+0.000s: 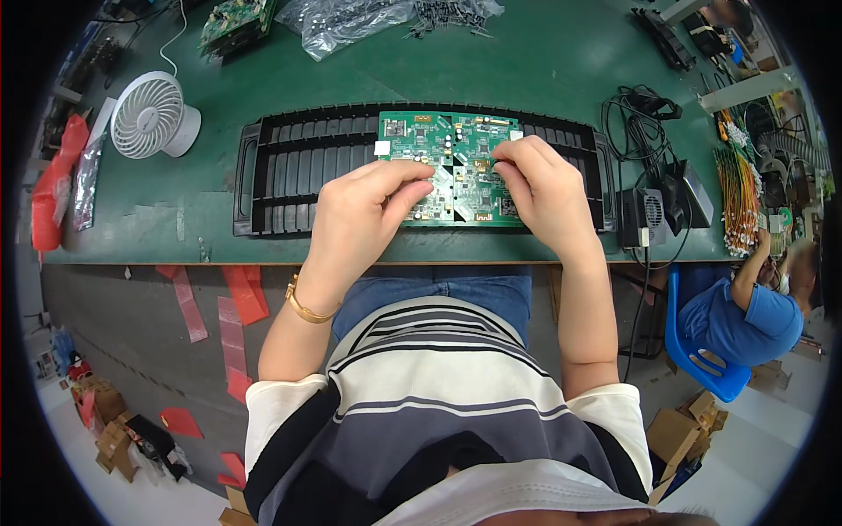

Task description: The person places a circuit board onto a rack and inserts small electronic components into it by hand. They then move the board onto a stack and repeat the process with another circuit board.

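Observation:
A green circuit board panel (472, 186), dotted with small components, lies across the middle of a long black slotted tray (247, 188). My left hand (353, 210) is over the board's left part, thumb and forefinger pinched together close to its surface. Over the right part, my right hand (551, 188) has its fingers drawn together in a similar pinch near the board. What either pinch holds, if anything, is too small or hidden to make out. White square pieces (382, 148) stick out at the board's upper left and upper right edges.
A white fan (147, 116) stands left, near red wrapping (58, 188). Clear plastic bags (346, 22) and another circuit board (235, 24) lie at the back. Black cables and an adapter (645, 215) sit right. Beyond, a person in blue (745, 316) sits on a blue chair.

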The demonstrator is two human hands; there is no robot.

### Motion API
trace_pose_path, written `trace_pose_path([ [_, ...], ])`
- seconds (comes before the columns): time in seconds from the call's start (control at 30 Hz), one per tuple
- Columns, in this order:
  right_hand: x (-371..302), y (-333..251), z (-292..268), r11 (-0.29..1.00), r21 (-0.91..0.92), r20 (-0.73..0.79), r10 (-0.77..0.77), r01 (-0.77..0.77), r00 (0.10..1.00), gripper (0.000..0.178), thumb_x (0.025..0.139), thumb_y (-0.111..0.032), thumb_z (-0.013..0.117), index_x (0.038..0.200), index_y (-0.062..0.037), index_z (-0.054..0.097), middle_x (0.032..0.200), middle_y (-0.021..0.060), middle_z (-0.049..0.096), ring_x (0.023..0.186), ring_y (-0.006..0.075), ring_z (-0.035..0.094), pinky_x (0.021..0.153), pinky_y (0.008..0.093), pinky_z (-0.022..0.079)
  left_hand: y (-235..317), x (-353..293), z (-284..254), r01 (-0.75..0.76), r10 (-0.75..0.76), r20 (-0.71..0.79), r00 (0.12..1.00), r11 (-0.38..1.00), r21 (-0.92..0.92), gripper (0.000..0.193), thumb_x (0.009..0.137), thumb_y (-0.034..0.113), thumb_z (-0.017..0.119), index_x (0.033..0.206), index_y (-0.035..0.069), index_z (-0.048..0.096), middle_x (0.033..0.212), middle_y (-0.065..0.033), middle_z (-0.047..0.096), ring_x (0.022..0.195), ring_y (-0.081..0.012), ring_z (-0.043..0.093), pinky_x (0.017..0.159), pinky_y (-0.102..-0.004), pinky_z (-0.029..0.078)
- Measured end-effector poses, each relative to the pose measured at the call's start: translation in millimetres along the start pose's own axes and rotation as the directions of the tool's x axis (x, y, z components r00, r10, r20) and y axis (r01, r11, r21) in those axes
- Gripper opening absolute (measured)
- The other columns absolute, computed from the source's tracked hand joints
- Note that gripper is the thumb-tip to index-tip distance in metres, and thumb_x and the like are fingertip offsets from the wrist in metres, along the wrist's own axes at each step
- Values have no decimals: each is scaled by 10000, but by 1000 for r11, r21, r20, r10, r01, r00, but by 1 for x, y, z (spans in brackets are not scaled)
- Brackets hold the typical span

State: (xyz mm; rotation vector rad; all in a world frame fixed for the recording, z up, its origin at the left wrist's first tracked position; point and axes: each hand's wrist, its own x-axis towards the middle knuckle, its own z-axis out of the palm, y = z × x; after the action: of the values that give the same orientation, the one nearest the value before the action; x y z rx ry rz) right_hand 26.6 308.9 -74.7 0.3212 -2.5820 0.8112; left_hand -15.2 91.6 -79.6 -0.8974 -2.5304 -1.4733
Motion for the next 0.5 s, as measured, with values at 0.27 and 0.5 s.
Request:
trace_pose_path([
  [0.27,-1,1,3,999,-29,-7,-34,33,999,141,796,49,631,914,-26,619,889,44,608,632,178,541,576,271,441,5,2,1,4,-4,-1,1000,999,47,121,799,-26,684,918,-2,693,827,-51,694,636,-99,571,574,-199,451],
  [0.5,-2,4,6,999,-8,20,-53,53,998,121,792,56,622,883,-22,624,892,48,601,634,183,542,578,278,440,-1,1,11,43,-51,-100,994,996,-77,134,778,8,714,904,38,684,793,-25,695,591,-110,573,530,-214,448],
])
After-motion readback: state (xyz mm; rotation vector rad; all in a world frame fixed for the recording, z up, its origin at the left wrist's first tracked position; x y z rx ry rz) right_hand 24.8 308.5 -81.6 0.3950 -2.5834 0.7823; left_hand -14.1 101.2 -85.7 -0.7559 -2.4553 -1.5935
